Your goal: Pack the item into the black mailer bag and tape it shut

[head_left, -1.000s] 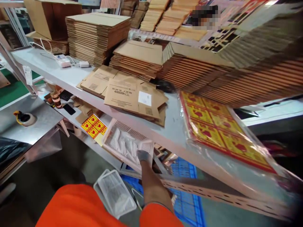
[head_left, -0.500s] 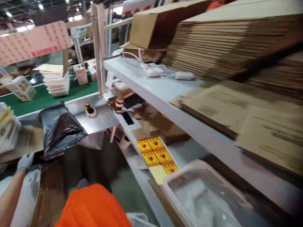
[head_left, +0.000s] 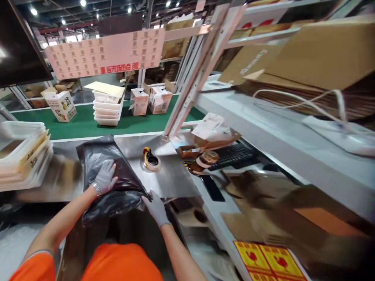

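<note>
A black plastic mailing bag lies on the metal bench top, its near end hanging over the front edge. My left hand, in a grey glove, rests on the upper face of the bag with its fingers stretched out. At the bag's near right corner is my right hand, also gloved, its thumb and fingers closed on the plastic edge. A tape roll in a yellow and black dispenser lies on the metal just right of the bag. What the bag contains is hidden.
Stacked white trays stand at the left. Behind the bench runs a green conveyor belt carrying a tray stack and cartons. To the right are an upright metal post, a phone, a keyboard and a shelf.
My view has swung left. My left hand has come up from below the bench edge onto the bag. My right hand has entered view and holds the bag's corner.
</note>
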Demonstrator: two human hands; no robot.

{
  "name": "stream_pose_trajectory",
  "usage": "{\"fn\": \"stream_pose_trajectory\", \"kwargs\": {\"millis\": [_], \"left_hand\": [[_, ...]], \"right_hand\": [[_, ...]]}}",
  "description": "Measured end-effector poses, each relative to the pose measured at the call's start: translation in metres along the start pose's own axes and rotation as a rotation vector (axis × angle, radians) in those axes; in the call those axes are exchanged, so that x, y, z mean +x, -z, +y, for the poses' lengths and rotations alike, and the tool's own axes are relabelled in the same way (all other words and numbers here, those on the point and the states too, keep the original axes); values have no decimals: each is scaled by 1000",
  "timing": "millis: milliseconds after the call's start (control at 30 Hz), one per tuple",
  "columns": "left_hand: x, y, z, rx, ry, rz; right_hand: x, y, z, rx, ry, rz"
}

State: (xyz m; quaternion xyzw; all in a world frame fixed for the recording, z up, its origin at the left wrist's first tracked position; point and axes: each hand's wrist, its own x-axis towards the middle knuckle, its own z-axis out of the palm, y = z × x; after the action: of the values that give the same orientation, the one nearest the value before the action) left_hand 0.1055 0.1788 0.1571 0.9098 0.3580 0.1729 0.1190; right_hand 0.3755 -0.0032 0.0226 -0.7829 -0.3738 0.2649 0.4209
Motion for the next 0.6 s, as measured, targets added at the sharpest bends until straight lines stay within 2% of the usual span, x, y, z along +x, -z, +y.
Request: {"fn": "stream_pose_trajectory", "kwargs": {"millis": [67, 133, 267, 367, 500, 600], "left_hand": [[18, -7, -7, -24, -55, -75], [27, -10, -18, -60, -76, -103], [28, -14, -42, -162, -70, -47], [22, -16, -51, -202, -82, 8], [11, -18, -46, -239, -50, 50], [0, -16, -29, -260, -48, 90]], "right_hand": [[18, -7, -14, 19, -39, 38], [26, 11, -18, 28, -58, 73], [20, 83, -19, -2, -122, 131], [9, 141, -15, -14, -210, 220], [-13, 212, 0, 106, -299, 372], [-43, 263, 21, 67, -279, 484]]}}
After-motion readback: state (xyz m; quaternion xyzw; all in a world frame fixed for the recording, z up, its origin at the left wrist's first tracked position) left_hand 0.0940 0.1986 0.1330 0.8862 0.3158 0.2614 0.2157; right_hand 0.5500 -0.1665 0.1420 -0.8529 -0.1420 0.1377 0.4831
